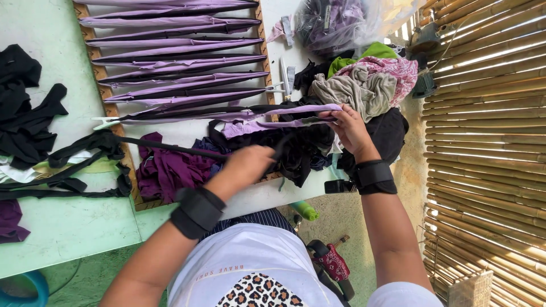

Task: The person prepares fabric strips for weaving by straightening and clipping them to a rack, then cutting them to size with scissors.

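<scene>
Both hands pull cloth strips – left hand (pixel 245 165) black strip (pixel 170 146), right hand (pixel 348 128) purple strip (pixel 296 109)

A clear plastic bag (pixel 347 23) bulging with purple and dark cloth scraps sits on the table at one o'clock.

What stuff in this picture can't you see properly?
Head view:
- Left hand: fingertips blurred, so its grip on the black strip is unclear.
- Clear bag: cut off by the top edge.
- Blue ring: cut off at the bottom left corner.
- Wooden frame: mostly covered by purple strips.
</scene>
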